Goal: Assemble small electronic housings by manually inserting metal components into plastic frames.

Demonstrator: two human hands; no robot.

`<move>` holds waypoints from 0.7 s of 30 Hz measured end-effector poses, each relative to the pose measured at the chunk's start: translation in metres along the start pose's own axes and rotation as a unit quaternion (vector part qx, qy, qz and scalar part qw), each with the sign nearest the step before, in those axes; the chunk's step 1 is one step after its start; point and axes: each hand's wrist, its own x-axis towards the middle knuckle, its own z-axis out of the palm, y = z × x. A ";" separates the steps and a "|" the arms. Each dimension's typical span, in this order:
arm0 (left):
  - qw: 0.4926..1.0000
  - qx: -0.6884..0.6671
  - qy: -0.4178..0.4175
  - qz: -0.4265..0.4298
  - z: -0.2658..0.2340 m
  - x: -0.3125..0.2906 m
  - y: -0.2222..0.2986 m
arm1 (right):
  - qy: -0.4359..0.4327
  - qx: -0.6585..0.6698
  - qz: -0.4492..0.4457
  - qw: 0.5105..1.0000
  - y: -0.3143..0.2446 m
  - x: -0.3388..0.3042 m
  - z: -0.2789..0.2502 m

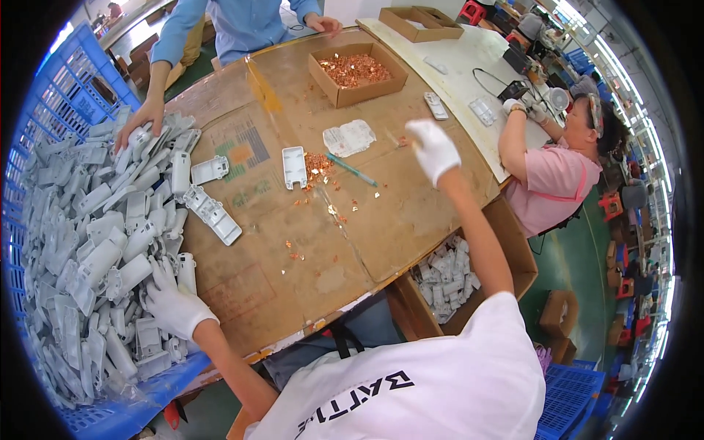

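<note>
Left hand (174, 308), fingers spread, against white plastic casings (103, 260); right hand (434, 152), grip unclear; black lettering (357, 400) on white shirt (469, 374).

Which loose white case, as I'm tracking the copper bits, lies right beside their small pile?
The white case nearest the green pen, on the table: the small copper pile sits at its right side. The others lie farther off.

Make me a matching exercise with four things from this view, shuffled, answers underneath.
Things
1. White-gloved left hand
2. White-gloved right hand
3. Open brown cardboard box on the brown tabletop
4. Slim green pen-shaped tool

Places and states
A. Filled with small copper-coloured metal parts
B. At the pile of white plastic casings
C. Beside the loose copper-coloured heap
D. Right of the pen-shaped tool

Pairs: 1-B, 2-D, 3-A, 4-C
</note>
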 end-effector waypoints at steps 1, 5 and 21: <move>1.000 -0.001 0.002 0.010 -0.003 0.001 -0.001 | -0.027 0.005 0.048 0.998 -0.019 -0.013 -0.008; 0.998 -0.045 0.012 0.034 0.000 0.005 -0.008 | -0.044 0.078 0.068 0.994 -0.058 -0.061 -0.010; 0.871 -0.463 -0.032 0.162 0.001 -0.083 0.034 | -0.399 0.140 0.249 0.871 -0.068 -0.007 0.005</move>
